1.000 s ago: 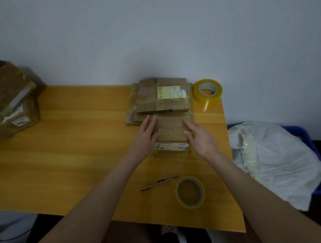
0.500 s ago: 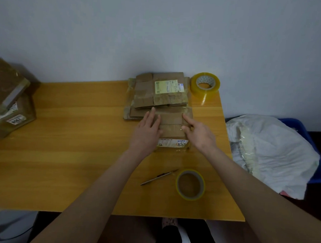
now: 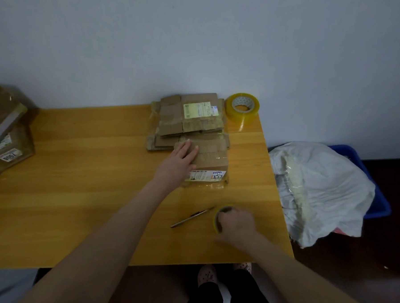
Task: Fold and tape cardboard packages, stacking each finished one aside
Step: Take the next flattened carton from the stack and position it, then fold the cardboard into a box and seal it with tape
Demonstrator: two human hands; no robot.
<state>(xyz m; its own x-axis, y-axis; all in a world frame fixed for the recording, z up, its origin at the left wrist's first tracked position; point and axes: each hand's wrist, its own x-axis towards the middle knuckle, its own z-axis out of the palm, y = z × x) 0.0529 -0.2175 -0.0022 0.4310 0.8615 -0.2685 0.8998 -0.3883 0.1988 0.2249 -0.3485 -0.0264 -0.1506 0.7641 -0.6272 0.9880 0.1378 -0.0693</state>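
Note:
A folded brown cardboard package (image 3: 211, 162) with a white label at its near end lies on the wooden table (image 3: 77, 168). My left hand (image 3: 180, 160) presses flat on its left side, fingers straight. Behind it sits a stack of finished taped packages (image 3: 189, 118), the top one bearing a yellow-green label. My right hand (image 3: 233, 222) grips a small yellowish tape roll (image 3: 217, 218) near the table's front edge, fingers curled over it and hiding most of it.
A pen (image 3: 191, 218) lies just left of the small roll. A bigger tape roll (image 3: 242, 107) stands at the back right corner. Taped boxes (image 3: 5, 129) sit at the far left. Right of the table, white plastic (image 3: 320, 185) covers a blue bin (image 3: 373, 181).
My right hand has left the package and come back to the small tape roll by the front edge. My left hand stays on the package.

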